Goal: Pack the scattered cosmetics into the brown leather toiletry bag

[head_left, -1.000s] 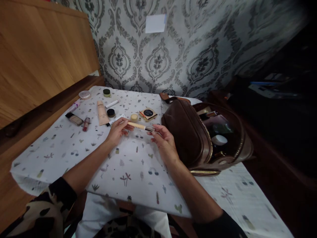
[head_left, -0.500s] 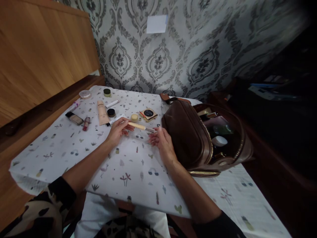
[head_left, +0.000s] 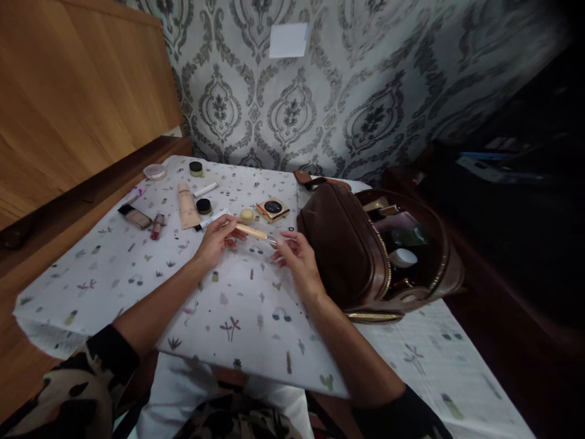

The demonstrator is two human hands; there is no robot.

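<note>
Left of the left hand [head_left: 216, 241] stands a wood-grain cabinet [head_left: 77, 103]; ahead rises grey damask wallpaper [head_left: 292, 122] bearing a white rectangular panel [head_left: 289, 40]. Beyond the right hand [head_left: 299, 259], the room darkens. A printed white tablecloth [head_left: 244, 299] covers the table below.

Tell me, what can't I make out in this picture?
Head view:
Pale-handled tool: ends hidden by left hand and right hand.
Brown bag: inside bottom hidden by its contents.
Peach tube: lettering too small.
Wooden cabinet: cut off by left edge.
</note>
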